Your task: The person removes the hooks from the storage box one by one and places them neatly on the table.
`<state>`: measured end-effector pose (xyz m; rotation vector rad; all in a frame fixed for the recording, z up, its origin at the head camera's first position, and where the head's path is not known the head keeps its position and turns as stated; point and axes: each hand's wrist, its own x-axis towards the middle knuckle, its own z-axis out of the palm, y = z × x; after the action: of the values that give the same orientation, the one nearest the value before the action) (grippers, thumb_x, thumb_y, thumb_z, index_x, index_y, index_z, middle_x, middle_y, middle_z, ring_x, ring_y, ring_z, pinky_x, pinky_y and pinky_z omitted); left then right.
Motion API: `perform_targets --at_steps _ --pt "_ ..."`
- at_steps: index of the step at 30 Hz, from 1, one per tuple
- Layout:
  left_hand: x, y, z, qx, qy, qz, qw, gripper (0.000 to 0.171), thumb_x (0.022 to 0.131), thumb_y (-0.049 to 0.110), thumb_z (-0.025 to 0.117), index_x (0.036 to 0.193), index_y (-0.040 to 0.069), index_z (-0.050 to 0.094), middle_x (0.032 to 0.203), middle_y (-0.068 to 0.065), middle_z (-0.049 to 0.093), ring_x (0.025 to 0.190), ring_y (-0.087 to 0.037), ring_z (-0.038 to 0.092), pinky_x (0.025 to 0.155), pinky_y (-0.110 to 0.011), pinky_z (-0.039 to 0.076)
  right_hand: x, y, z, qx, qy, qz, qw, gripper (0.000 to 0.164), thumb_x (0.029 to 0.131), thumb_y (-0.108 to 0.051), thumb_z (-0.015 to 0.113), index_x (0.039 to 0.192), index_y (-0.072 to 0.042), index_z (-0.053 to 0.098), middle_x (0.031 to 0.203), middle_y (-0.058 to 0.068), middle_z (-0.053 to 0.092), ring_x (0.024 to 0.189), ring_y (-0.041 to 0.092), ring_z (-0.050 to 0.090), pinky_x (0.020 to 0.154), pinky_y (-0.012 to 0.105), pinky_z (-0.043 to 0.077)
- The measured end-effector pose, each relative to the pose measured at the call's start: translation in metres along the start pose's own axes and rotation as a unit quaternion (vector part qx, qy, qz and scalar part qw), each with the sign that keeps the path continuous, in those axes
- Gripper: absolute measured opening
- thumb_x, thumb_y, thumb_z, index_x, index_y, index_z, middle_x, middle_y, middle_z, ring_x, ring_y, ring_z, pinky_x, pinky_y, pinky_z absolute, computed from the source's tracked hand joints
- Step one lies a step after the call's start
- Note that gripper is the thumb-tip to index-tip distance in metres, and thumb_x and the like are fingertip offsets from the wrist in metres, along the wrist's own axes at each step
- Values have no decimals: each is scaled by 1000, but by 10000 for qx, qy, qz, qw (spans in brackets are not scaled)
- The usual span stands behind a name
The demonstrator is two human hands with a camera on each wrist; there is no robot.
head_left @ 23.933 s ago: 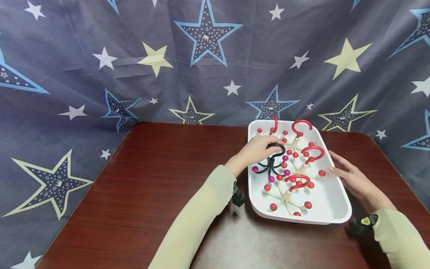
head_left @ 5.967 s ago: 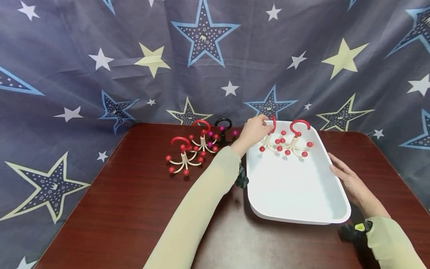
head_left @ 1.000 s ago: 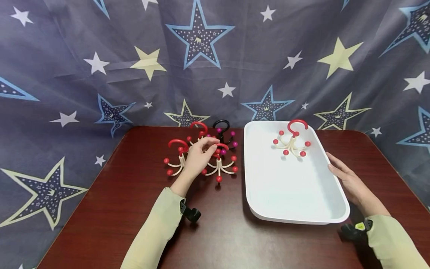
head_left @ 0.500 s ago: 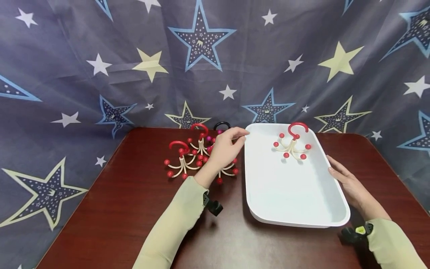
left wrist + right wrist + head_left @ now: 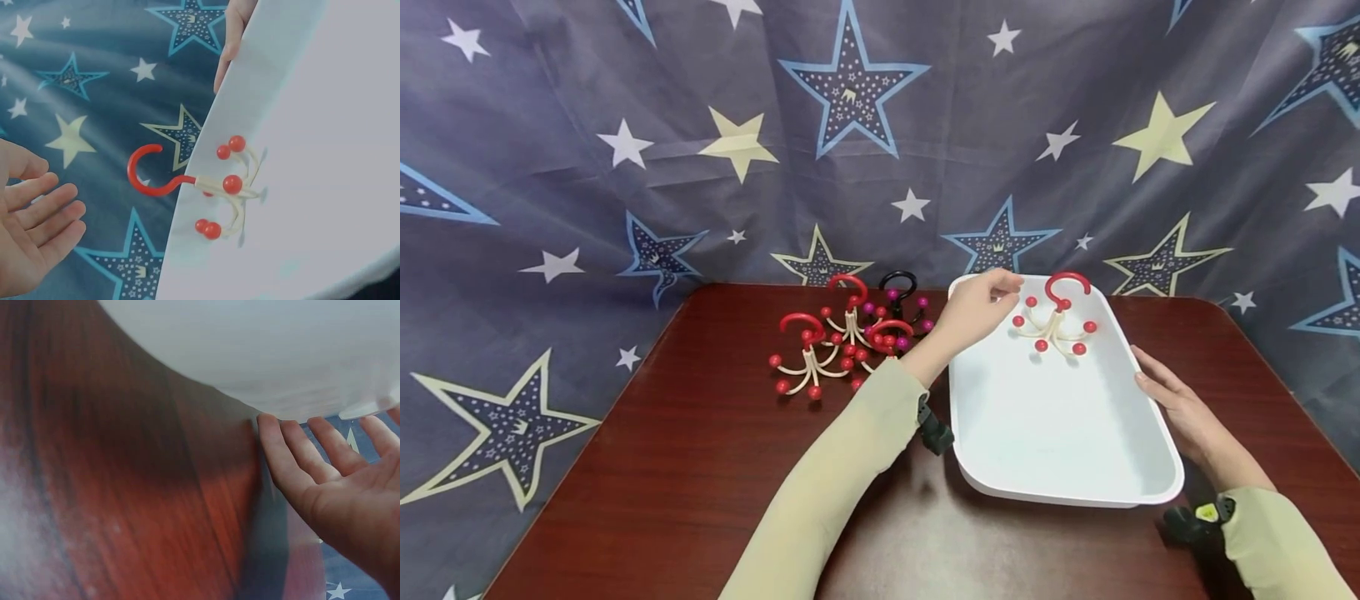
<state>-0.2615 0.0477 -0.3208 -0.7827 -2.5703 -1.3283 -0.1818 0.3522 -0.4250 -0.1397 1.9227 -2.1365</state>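
My left hand [image 5: 973, 312] is over the far left part of the white tray [image 5: 1063, 433], with nothing in its loosely bent fingers. A cream multi-arm hook hanger [image 5: 1055, 323], with a red hook and red ball tips, stands in the tray's far end. In the left wrist view, a gap separates that hand [image 5: 37, 231] from the hanger [image 5: 212, 184]. Straight fingers of my right hand [image 5: 1183, 408] touch the tray's right side; the right wrist view has the hand [image 5: 350, 494] against the outer wall.
Left of the tray, three red-and-cream hangers stand on the brown table [image 5: 700, 467], one a cream hanger [image 5: 810, 364] at the left. Behind them is a black hanger [image 5: 897, 310] with magenta balls. A starry cloth [image 5: 700, 192] hangs behind the table.
Earlier, my left hand carried hangers from the tray to the table. In the last second it released a red-hooked one there and moved right, over the tray. The right hand stays put.
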Motion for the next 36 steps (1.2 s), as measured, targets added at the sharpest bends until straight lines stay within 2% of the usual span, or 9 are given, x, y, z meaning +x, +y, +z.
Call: perform_targets --at_steps 8,15,21,26,31,36 --pt "24 1 25 -104 -206 -466 9986 27 89 18 55 115 13 60 107 1 65 94 -7 60 73 -11 44 0 0 -1 21 -33 -93 9999 56 98 -21 37 147 -25 11 111 -25 56 94 -1 59 71 23 51" --pt "44 -4 48 210 -329 -837 9957 34 87 22 58 120 16 56 115 5 62 104 -6 58 83 -12 42 1 0 -1 95 40 12 9999 57 97 -23 40 147 -26 11 110 -26 57 93 -1 59 71 23 51" --pt "60 -6 61 167 -307 -1122 9931 38 88 27 58 125 19 52 122 7 58 110 -6 55 86 -15 42 1 -1 0 169 -12 45 9998 56 98 -21 38 147 -26 11 109 -24 58 93 0 60 72 23 51" --pt "71 -8 69 284 -576 -1059 9923 47 89 30 57 132 16 46 129 6 53 115 -8 51 92 -17 39 1 -2 -1 10 -13 1 10000 57 98 -22 37 147 -24 9 110 -25 56 95 -1 59 73 23 51" --pt "75 -9 76 508 -882 -1005 9897 54 89 34 56 137 16 39 135 5 48 122 -8 46 98 -18 35 1 0 -1 -9 -50 -63 10000 56 98 -21 36 147 -24 9 112 -24 56 97 -1 58 74 23 51" --pt "74 -9 84 1001 -867 -680 9889 49 88 31 56 133 15 46 121 2 58 112 -8 52 92 -15 37 0 2 0 -93 42 -58 9999 56 98 -23 38 147 -24 11 111 -25 56 96 -2 58 73 23 51"
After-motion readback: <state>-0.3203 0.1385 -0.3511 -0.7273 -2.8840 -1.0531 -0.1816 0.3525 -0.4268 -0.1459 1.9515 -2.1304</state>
